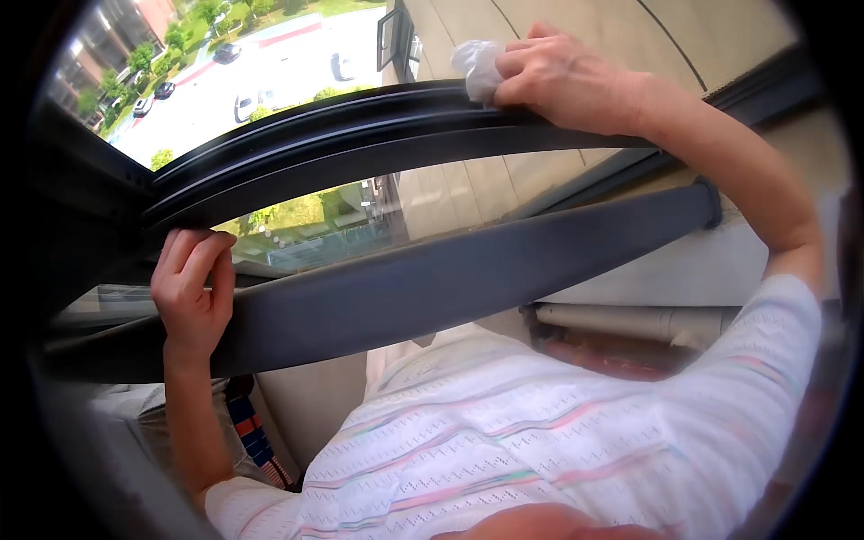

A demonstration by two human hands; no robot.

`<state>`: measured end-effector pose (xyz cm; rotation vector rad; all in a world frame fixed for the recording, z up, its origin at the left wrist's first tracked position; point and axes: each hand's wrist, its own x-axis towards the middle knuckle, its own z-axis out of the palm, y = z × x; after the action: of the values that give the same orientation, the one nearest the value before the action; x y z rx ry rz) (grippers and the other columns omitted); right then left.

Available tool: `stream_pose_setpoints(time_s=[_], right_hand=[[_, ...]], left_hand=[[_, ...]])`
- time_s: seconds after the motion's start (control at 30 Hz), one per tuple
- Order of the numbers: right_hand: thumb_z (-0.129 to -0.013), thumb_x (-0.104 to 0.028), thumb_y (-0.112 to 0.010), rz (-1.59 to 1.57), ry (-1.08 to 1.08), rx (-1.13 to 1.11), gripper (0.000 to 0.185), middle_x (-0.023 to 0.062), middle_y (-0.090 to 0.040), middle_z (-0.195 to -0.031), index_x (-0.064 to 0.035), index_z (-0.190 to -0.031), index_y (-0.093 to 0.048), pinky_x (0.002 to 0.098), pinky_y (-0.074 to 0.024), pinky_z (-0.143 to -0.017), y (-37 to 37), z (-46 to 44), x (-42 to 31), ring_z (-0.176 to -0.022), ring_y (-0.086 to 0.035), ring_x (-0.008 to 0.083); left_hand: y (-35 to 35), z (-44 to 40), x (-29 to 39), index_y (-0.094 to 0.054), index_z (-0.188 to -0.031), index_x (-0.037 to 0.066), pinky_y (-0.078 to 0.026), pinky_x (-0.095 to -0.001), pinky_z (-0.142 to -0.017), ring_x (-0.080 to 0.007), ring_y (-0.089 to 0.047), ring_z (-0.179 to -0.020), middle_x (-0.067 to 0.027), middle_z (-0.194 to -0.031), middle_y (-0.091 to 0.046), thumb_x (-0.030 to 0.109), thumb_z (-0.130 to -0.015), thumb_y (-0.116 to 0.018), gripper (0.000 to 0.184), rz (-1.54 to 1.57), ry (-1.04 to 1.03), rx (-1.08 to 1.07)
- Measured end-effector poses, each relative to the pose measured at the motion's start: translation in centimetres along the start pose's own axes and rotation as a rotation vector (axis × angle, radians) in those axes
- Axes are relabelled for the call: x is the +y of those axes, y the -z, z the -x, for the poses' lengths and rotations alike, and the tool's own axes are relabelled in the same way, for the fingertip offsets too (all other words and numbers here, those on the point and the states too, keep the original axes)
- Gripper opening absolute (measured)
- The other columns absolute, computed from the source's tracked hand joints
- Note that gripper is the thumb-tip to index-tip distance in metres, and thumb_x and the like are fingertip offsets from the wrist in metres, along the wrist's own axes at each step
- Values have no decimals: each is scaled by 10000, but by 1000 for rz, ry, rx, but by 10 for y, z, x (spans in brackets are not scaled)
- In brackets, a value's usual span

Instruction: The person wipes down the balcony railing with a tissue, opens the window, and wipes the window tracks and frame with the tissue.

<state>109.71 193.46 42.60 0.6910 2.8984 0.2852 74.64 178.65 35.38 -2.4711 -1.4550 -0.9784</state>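
My right hand (562, 81) pinches a crumpled white tissue (480, 67) at the top of the black window frame (360, 115). The tissue bunches out past my fingertips and touches the frame's grooved track. My left hand (193, 283) is raised at the left end of the same frame, with its fingers curled against the underside. Its fingertips are partly hidden there. Between my arms and nearer my body runs a wide dark grey rail (468, 270).
Through the glass, a sunlit parking area (297, 58) with cars and trees lies far below. A beige panelled wall (585, 36) stands outside on the right. A white pipe (639, 319) runs below the rail. Striped blue and red fabric (252, 432) shows at lower left.
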Motion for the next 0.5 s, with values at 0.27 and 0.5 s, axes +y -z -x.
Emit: stream_pose_setpoints(time_s=[0.27, 0.5], right_hand=[[-779, -72, -617, -445, -18, 338, 137, 55, -649, -863, -73, -898, -684, 303, -478, -787, 3, -31, -2, -773, -613, 223], [-787, -81, -595, -292, 224, 197, 137, 86, -609, -814, -63, -895, -676, 327, -463, -779, 3, -89, -34, -773, -596, 240]], left_hand=[[-3, -3, 0, -588, -772, -13, -425, -300, -566, -247, -539, -659, -100, -717, -547, -101, -663, -582, 140, -11, 8, -16], [3, 6, -8, -592, -815, -24, -420, -285, -576, -233, -538, -666, -107, -750, -549, -115, -682, -570, 163, 21, 59, -29]])
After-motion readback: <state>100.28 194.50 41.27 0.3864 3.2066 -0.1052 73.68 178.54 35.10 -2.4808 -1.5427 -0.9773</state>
